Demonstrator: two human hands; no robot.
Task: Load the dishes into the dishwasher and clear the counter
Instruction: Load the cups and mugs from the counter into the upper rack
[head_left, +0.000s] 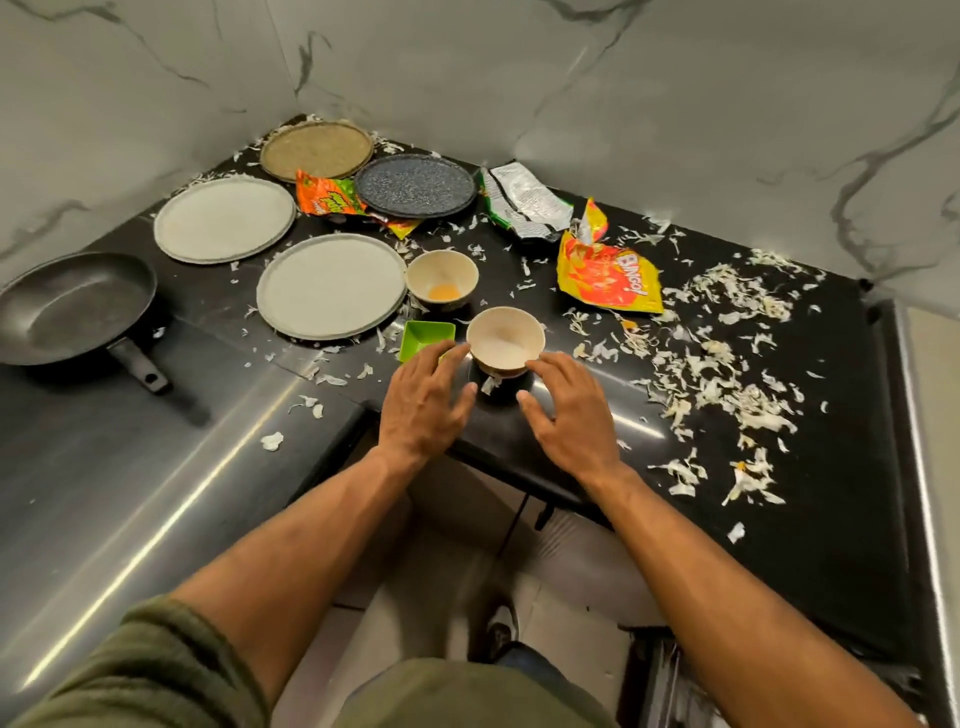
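Near the front edge of the glossy black stone counter (779, 519), a small cream round bowl with a dark outside (505, 340) sits upright on a dark round base, between both hands. Left hand (423, 400) is just left of it, fingers spread and relaxed, fingertips at or almost at the bowl's side; contact cannot be told. Right hand (569, 402) mirrors it on the right, fingers loose and extended, index tip near the rim, gripping nothing. Small bright green square dish (423, 336) lies just left of the bowl, partly under the left fingers. Second cream bowl with orange residue (442, 280) stands just behind, beside a large pale grey round plate (331, 286). Another pale grey plate (224, 218) is farther back left; a speckled dark blue plate (414, 185) and a tan woven-look plate (317, 149) sit toward the corner. Black frying pan (78, 306) rests at far left, handle pointing toward the viewer. Orange snack wrapper (327, 196) lies between the plates, silver-green wrapper (524, 200) and yellow-red Bingo packet (608, 275) at right. White vegetable peelings (727, 364) are scattered over the counter, thickest on the right.
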